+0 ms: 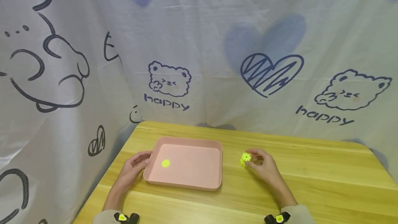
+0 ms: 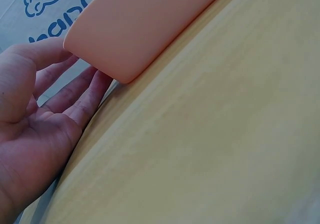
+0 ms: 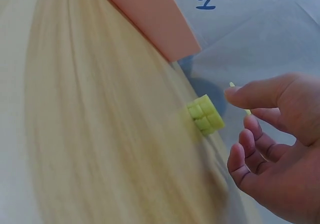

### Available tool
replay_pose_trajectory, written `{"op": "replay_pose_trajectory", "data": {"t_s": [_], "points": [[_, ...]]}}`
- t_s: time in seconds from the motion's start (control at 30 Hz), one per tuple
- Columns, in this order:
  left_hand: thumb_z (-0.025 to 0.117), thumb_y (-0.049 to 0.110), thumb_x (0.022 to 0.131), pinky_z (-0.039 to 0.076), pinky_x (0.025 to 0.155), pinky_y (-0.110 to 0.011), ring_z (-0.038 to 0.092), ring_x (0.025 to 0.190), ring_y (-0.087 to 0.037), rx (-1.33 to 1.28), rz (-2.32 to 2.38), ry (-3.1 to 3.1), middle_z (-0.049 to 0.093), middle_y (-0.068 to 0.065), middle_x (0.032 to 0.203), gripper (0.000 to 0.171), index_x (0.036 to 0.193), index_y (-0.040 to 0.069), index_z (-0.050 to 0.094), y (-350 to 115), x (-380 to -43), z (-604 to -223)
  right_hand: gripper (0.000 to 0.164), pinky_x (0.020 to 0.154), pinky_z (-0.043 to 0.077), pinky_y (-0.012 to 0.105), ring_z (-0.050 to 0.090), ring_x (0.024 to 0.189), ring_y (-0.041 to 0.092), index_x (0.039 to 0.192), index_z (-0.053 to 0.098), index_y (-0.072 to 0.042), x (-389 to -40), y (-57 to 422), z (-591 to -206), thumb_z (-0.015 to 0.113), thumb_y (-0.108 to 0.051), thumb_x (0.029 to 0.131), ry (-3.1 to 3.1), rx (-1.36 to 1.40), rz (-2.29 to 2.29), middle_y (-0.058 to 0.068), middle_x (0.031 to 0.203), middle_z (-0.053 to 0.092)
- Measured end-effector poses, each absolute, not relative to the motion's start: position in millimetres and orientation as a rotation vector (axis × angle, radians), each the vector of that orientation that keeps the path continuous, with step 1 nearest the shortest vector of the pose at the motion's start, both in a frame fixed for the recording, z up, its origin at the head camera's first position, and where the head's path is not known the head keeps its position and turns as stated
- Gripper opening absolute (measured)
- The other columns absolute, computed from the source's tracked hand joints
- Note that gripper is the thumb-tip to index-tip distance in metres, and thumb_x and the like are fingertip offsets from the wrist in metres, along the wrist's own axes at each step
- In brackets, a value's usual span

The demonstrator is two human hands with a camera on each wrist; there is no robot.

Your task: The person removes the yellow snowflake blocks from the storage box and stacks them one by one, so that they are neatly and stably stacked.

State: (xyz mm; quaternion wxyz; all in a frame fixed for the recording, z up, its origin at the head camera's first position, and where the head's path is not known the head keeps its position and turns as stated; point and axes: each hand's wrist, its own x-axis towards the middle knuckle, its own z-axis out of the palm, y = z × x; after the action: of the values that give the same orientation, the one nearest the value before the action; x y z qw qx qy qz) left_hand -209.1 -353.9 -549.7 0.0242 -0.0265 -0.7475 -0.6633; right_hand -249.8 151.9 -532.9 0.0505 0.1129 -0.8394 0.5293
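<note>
At the left end of a pink tray (image 1: 186,184), my left hand (image 1: 132,170) holds the rim and corner with thumb and fingers; in the left wrist view its fingertips meet the outer wall. One flat yellow flower-shaped piece (image 1: 166,163) lies inside the tray, toward its left side. To the right of the tray, my right hand (image 1: 265,168) pinches a thin yellow piece (image 3: 248,112) between thumb and fingers, seen nearly edge-on in the right wrist view. Just beyond those fingertips, a short stack of yellow flower-shaped pieces (image 3: 205,115) stands on the table.
Both hands work over a wooden table (image 1: 311,168) with rounded far corners. White cloth (image 1: 211,44) printed with hearts, bears and "happy" hangs behind it and along the left. A dark band with a yellow-marked device (image 1: 125,218) sits on each wrist.
</note>
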Motion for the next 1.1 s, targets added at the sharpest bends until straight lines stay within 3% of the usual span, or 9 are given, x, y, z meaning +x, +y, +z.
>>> {"op": "replay_pose_trajectory", "data": {"t_s": [0.47, 0.87, 1.1], "points": [[0.064, 0.015, 0.103, 0.05, 0.099, -0.02, 0.061, 0.12, -0.009, -0.072, -2.048, -2.309, 0.053, -0.026, 0.145, 0.047, 0.143, -0.005, 0.051, -353.6, -209.7, -550.0, 0.038, 0.078, 0.051, 0.025, 0.057, 0.095, 0.022, 0.122, 0.071, -0.003, -252.1, 152.4, -538.6, 0.081, -0.003, 0.085, -2.584, 0.291, 1.671, 0.013, 0.109, 0.062], [0.064, 0.016, 0.103, 0.05, 0.099, -0.019, 0.06, 0.119, -0.005, -0.087, -2.043, -2.318, 0.053, -0.026, 0.145, 0.048, 0.144, -0.007, 0.051, -344.8, -210.1, -548.1, 0.04, 0.071, 0.049, 0.024, 0.055, 0.089, 0.023, 0.12, 0.07, 0.003, -249.1, 155.8, -541.9, 0.084, 0.0, 0.083, -2.549, 0.286, 1.692, 0.015, 0.105, 0.063], [0.063, 0.012, 0.104, 0.051, 0.098, -0.019, 0.061, 0.118, -0.005, -0.088, -2.082, -2.277, 0.063, -0.009, 0.136, 0.048, 0.144, -0.01, 0.049, -345.6, -205.0, -547.6, 0.039, 0.071, 0.049, 0.024, 0.055, 0.09, 0.024, 0.12, 0.071, 0.001, -250.1, 153.4, -542.3, 0.083, -0.002, 0.083, -2.559, 0.285, 1.705, 0.014, 0.106, 0.063]]}}
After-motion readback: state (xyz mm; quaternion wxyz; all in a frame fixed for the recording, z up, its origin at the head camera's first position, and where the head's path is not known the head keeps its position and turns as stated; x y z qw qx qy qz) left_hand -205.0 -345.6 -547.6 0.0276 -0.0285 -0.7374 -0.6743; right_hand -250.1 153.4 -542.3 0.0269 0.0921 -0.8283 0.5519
